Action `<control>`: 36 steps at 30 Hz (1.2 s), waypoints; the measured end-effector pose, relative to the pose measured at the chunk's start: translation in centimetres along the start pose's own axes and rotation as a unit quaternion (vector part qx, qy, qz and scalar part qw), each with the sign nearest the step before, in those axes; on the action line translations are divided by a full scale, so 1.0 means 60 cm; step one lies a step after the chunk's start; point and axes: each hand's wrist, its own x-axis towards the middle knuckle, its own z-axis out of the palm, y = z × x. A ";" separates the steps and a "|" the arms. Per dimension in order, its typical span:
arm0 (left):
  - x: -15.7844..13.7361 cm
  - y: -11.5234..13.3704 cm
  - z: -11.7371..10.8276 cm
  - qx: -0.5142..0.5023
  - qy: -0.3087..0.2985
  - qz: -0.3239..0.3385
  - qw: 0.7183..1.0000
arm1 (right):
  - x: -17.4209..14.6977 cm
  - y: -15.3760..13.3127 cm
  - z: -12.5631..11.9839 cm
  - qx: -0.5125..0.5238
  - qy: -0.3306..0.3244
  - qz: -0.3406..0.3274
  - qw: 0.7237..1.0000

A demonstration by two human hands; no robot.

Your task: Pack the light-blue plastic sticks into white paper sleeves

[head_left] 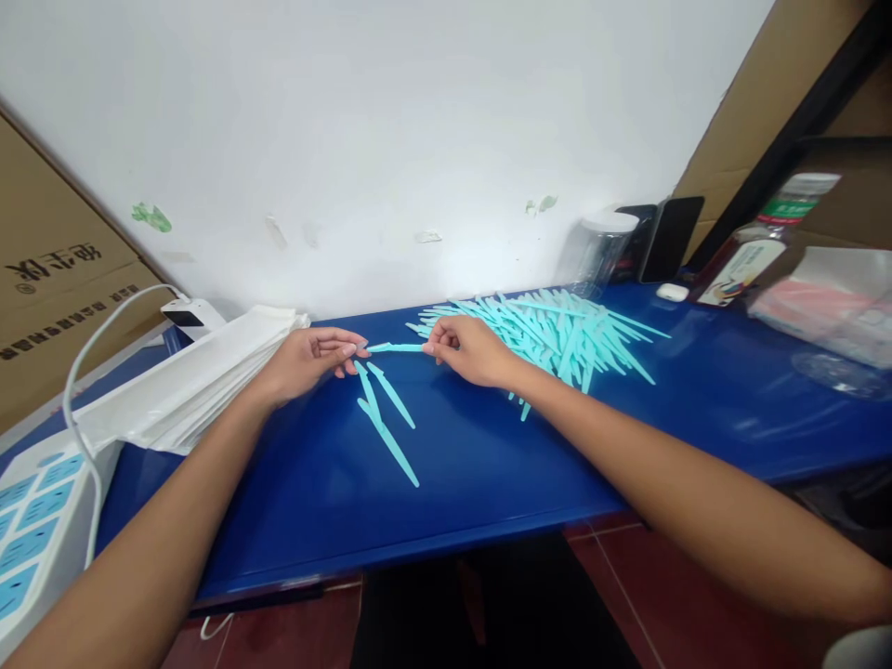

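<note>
A slim turquoise eyebrow razor [405, 348] is stretched level between my two hands, just above the blue table. My right hand [468, 347] pinches its handle end between thumb and fingers. At the other end, the closed fingertips of my left hand [315, 359] grip the narrower blade part, which they partly cover. Several similar razors [394, 398] lie loose on the table just below my left fingers, some touching or overlapping. Beyond my right wrist spreads a large tangled pile of turquoise razors [557, 334].
White flat sleeves [209, 381] are stacked left, by a power strip [42, 511] with a white cable and a cardboard box [62, 279]. At the right back stand a clear jar [600, 251], phones [669, 237], a white earbud case [672, 293] and a bottle [756, 242]. A white wall [418, 139] rises behind.
</note>
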 end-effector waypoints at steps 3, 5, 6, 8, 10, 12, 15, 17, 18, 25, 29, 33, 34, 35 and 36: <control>0.000 -0.003 0.002 0.002 -0.009 0.001 1.000 | 0.002 0.000 0.000 0.014 0.010 0.001 1.000; 0.000 -0.005 0.001 -0.002 -0.016 0.000 1.000 | 0.003 0.000 -0.001 0.025 0.011 0.003 1.000; 0.000 -0.005 0.001 -0.002 -0.018 -0.002 1.000 | 0.002 0.000 -0.001 0.029 0.011 0.004 0.999; -0.002 -0.003 0.003 0.000 -0.015 -0.008 1.000 | 0.000 -0.003 -0.001 0.035 0.005 0.001 0.999; -0.004 0.001 0.010 0.005 -0.008 -0.015 1.000 | -0.003 -0.008 0.001 0.039 -0.003 -0.008 0.999; -0.005 0.008 0.019 0.009 -0.002 -0.019 1.000 | -0.006 -0.015 0.004 0.037 -0.004 -0.018 0.999; -0.004 0.015 0.021 0.001 0.029 -0.003 1.000 | -0.007 -0.023 -0.004 0.031 0.002 -0.026 0.999; -0.002 0.014 0.003 0.016 0.087 0.024 0.996 | -0.003 -0.021 -0.022 0.004 0.036 -0.007 0.999; -0.003 0.012 -0.012 0.047 0.125 0.039 0.990 | 0.000 -0.016 -0.035 -0.029 0.066 0.013 0.997; -0.026 -0.025 -0.124 0.406 0.133 -0.001 0.904 | 0.005 0.020 -0.073 -0.344 0.136 0.093 0.924; -0.026 -0.043 -0.128 0.450 0.148 -0.033 0.880 | -0.012 -0.014 -0.014 -0.208 0.052 0.026 0.976; -0.012 -0.062 -0.114 0.449 0.120 -0.054 0.884 | -0.033 -0.043 0.042 -0.152 -0.051 -0.018 0.987; -0.009 -0.065 -0.111 0.444 0.120 -0.056 0.886 | -0.036 -0.045 0.048 -0.157 -0.063 -0.029 0.985; -0.006 -0.068 -0.107 0.436 0.120 -0.058 0.890 | -0.038 -0.045 0.050 -0.158 -0.071 -0.036 0.984; -0.004 -0.069 -0.104 0.426 0.122 -0.061 0.894 | -0.038 -0.043 0.049 -0.156 -0.078 -0.035 0.984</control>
